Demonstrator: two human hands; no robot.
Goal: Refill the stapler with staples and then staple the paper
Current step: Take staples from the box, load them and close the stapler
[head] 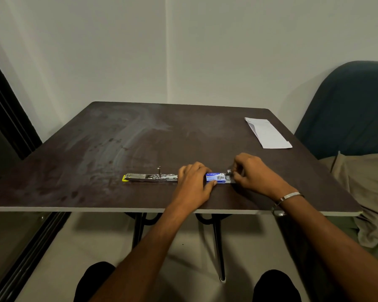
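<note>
A metal stapler [150,177] with a yellow end lies swung fully open and flat on the dark table [127,136], near the front edge. Just to its right, my left hand [193,186] holds a small blue staple box [215,178] down on the table. At the box's right end, the inner tray sticks out, and my right hand [252,173] pinches staples [229,173] there with its fingertips. A folded white paper [267,133] lies at the far right of the table, apart from both hands.
A dark blue chair [349,110] and a beige cloth [367,188] stand to the right of the table. A dark door frame [7,110] runs along the left. White walls [183,51] close the back.
</note>
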